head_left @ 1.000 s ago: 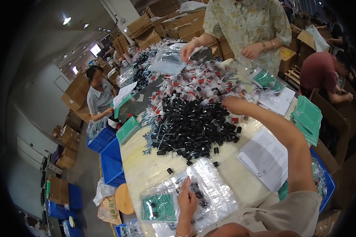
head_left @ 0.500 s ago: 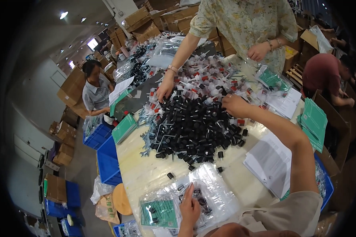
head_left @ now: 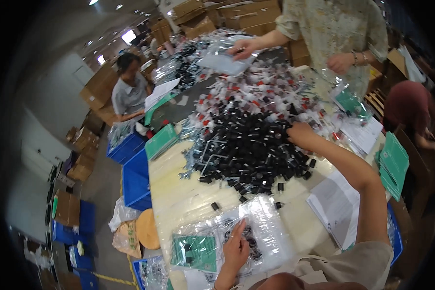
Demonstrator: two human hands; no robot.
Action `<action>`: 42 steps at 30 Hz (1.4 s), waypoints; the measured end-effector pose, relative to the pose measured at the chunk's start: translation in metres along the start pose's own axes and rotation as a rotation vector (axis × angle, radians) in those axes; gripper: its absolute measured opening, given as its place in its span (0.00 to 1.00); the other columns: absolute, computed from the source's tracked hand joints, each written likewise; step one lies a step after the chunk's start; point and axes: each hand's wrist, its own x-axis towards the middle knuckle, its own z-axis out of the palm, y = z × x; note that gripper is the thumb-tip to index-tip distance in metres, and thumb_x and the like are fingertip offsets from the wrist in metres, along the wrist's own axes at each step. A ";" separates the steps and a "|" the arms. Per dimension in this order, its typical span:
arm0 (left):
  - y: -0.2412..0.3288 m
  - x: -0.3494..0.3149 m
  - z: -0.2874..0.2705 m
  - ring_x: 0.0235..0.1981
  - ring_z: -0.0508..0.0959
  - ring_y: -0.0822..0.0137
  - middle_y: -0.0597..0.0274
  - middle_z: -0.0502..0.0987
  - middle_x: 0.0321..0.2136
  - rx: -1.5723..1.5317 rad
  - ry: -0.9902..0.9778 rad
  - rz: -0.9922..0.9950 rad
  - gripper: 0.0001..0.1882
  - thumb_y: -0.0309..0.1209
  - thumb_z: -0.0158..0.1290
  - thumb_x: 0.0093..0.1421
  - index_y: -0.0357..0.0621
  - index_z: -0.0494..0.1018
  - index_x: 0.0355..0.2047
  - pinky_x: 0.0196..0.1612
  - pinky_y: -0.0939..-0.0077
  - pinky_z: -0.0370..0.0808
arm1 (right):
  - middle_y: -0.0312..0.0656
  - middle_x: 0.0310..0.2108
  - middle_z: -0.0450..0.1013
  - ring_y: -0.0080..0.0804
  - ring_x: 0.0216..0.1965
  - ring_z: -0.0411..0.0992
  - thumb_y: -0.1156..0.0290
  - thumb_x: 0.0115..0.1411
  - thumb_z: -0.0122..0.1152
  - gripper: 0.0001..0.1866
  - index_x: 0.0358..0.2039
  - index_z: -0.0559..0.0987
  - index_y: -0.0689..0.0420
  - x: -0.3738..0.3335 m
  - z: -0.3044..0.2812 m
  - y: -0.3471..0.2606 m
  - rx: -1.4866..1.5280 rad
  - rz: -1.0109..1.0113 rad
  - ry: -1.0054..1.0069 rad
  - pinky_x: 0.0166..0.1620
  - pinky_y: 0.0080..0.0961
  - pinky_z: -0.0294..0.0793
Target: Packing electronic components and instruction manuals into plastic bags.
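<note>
My left hand [head_left: 237,249] lies on a stack of clear plastic bags [head_left: 273,237], index finger stretched out and thumb apart. Under and beside it is a clear bag with a green booklet [head_left: 195,252] and some dark parts [head_left: 250,241] showing through. My right arm reaches across the table to the right side of a large heap of black cylindrical knobs with metal studs [head_left: 246,150]. There my right hand [head_left: 302,136] has its fingers curled in among the knobs; what is between the fingertips is hidden.
White-and-red plastic parts [head_left: 256,89] heap behind the knobs, with metal wrenches [head_left: 188,162] at left. Green booklets [head_left: 162,141] and paper sheets [head_left: 336,205] lie around. Blue bins [head_left: 136,181] stand left of the table [head_left: 174,198]. Across it, a co-worker's hand [head_left: 244,48] is over clear bags.
The co-worker's hand has gone from the heap's left edge to the clear bags at the back. My view has shifted a little. My hands stay at the bag and the knobs.
</note>
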 end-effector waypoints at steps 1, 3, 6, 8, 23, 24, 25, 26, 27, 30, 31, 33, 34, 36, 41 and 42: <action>0.003 0.001 0.002 0.25 0.77 0.63 0.49 0.70 0.51 -0.004 -0.043 -0.031 0.32 0.15 0.45 0.47 0.44 0.65 0.55 0.25 0.77 0.72 | 0.50 0.31 0.72 0.47 0.33 0.73 0.62 0.49 0.60 0.12 0.27 0.79 0.57 -0.003 0.004 0.004 -0.025 0.011 0.032 0.35 0.42 0.73; 0.001 -0.002 0.000 0.22 0.76 0.64 0.50 0.70 0.51 -0.020 -0.018 -0.036 0.33 0.15 0.45 0.47 0.48 0.64 0.56 0.24 0.76 0.73 | 0.51 0.29 0.74 0.47 0.33 0.74 0.64 0.48 0.59 0.12 0.27 0.80 0.59 -0.005 -0.002 -0.002 -0.043 0.002 0.011 0.36 0.42 0.74; 0.001 -0.009 -0.002 0.24 0.77 0.64 0.49 0.69 0.52 -0.045 -0.028 -0.032 0.32 0.15 0.45 0.47 0.47 0.64 0.56 0.25 0.77 0.73 | 0.52 0.29 0.73 0.48 0.33 0.74 0.66 0.47 0.58 0.11 0.27 0.80 0.61 -0.010 -0.007 0.001 -0.023 -0.067 -0.038 0.36 0.43 0.74; -0.002 -0.008 0.001 0.25 0.77 0.63 0.49 0.69 0.52 -0.044 -0.035 -0.027 0.32 0.15 0.45 0.47 0.47 0.64 0.56 0.25 0.77 0.73 | 0.52 0.29 0.73 0.49 0.32 0.74 0.66 0.48 0.58 0.11 0.26 0.79 0.61 -0.017 -0.008 0.006 -0.013 -0.071 0.009 0.36 0.42 0.73; -0.003 -0.007 0.001 0.38 0.77 0.55 0.46 0.71 0.49 -0.078 -0.052 -0.081 0.30 0.18 0.43 0.48 0.47 0.66 0.55 0.35 0.75 0.73 | 0.45 0.43 0.73 0.28 0.36 0.73 0.72 0.59 0.50 0.12 0.45 0.69 0.54 -0.117 -0.055 0.024 2.175 0.095 0.107 0.27 0.18 0.71; -0.004 -0.007 0.001 0.39 0.77 0.55 0.46 0.71 0.49 -0.078 -0.030 -0.036 0.30 0.18 0.43 0.48 0.47 0.66 0.55 0.36 0.74 0.73 | 0.44 0.43 0.73 0.29 0.34 0.74 0.71 0.59 0.51 0.13 0.45 0.67 0.52 -0.121 -0.044 0.033 2.201 0.092 0.101 0.25 0.20 0.70; -0.006 -0.008 0.002 0.40 0.77 0.54 0.46 0.71 0.49 -0.078 -0.006 0.006 0.30 0.18 0.43 0.49 0.47 0.66 0.55 0.37 0.73 0.73 | 0.44 0.43 0.73 0.29 0.34 0.74 0.71 0.59 0.51 0.13 0.45 0.67 0.52 -0.126 -0.045 0.032 2.194 0.090 0.100 0.25 0.20 0.70; -0.007 -0.009 0.002 0.40 0.77 0.54 0.46 0.71 0.49 -0.083 -0.001 0.007 0.30 0.18 0.43 0.49 0.47 0.66 0.55 0.37 0.73 0.73 | 0.44 0.41 0.73 0.28 0.33 0.73 0.69 0.59 0.52 0.12 0.44 0.68 0.52 -0.130 -0.046 0.030 2.195 0.168 0.141 0.24 0.20 0.70; -0.008 -0.011 0.002 0.41 0.76 0.53 0.45 0.70 0.49 -0.067 -0.011 -0.008 0.29 0.19 0.43 0.49 0.47 0.66 0.55 0.39 0.72 0.73 | 0.43 0.40 0.73 0.28 0.31 0.73 0.67 0.59 0.54 0.12 0.42 0.69 0.52 -0.133 -0.046 0.028 2.194 0.246 0.180 0.23 0.20 0.69; -0.010 -0.012 0.003 0.44 0.75 0.51 0.44 0.70 0.49 -0.053 -0.019 -0.007 0.28 0.20 0.43 0.50 0.46 0.66 0.54 0.42 0.70 0.73 | 0.38 0.30 0.73 0.25 0.27 0.72 0.60 0.59 0.55 0.09 0.32 0.73 0.52 -0.130 -0.028 0.054 2.089 0.358 0.166 0.22 0.18 0.67; -0.012 -0.014 0.003 0.46 0.74 0.50 0.44 0.70 0.49 -0.049 -0.023 -0.003 0.28 0.20 0.43 0.51 0.46 0.66 0.54 0.43 0.69 0.73 | 0.36 0.26 0.73 0.23 0.26 0.72 0.58 0.59 0.55 0.11 0.28 0.74 0.52 -0.128 -0.031 0.056 1.965 0.420 0.119 0.22 0.17 0.66; -0.013 -0.014 0.004 0.46 0.74 0.50 0.43 0.70 0.49 -0.068 -0.011 0.014 0.27 0.20 0.43 0.51 0.46 0.67 0.54 0.43 0.69 0.73 | 0.38 0.23 0.74 0.31 0.26 0.74 0.56 0.58 0.56 0.14 0.26 0.76 0.54 -0.122 -0.031 0.054 1.659 0.488 0.134 0.24 0.25 0.69; -0.013 -0.014 0.004 0.46 0.74 0.49 0.43 0.70 0.49 -0.079 -0.002 0.030 0.27 0.20 0.43 0.51 0.46 0.67 0.54 0.43 0.69 0.73 | 0.42 0.24 0.75 0.36 0.27 0.74 0.56 0.56 0.58 0.15 0.27 0.77 0.56 -0.118 -0.030 0.047 1.058 0.453 0.203 0.26 0.30 0.71; -0.013 -0.015 0.004 0.46 0.75 0.49 0.43 0.70 0.49 -0.091 0.001 0.016 0.27 0.20 0.43 0.51 0.46 0.67 0.53 0.43 0.69 0.73 | 0.51 0.30 0.76 0.49 0.33 0.75 0.54 0.49 0.62 0.19 0.31 0.79 0.58 -0.117 -0.028 0.036 0.270 0.361 0.165 0.35 0.39 0.73; -0.013 -0.014 0.006 0.44 0.76 0.50 0.44 0.70 0.49 -0.091 0.002 0.010 0.27 0.20 0.44 0.51 0.46 0.66 0.53 0.41 0.69 0.74 | 0.51 0.23 0.75 0.46 0.29 0.75 0.54 0.44 0.64 0.20 0.21 0.80 0.62 -0.109 -0.015 0.043 0.004 0.279 0.019 0.34 0.38 0.74; -0.013 -0.014 0.006 0.43 0.76 0.50 0.45 0.70 0.49 -0.076 -0.004 0.019 0.27 0.20 0.44 0.51 0.46 0.66 0.54 0.40 0.69 0.74 | 0.52 0.22 0.75 0.45 0.28 0.76 0.54 0.42 0.65 0.21 0.19 0.79 0.64 -0.109 -0.016 0.046 -0.016 0.248 0.023 0.34 0.38 0.74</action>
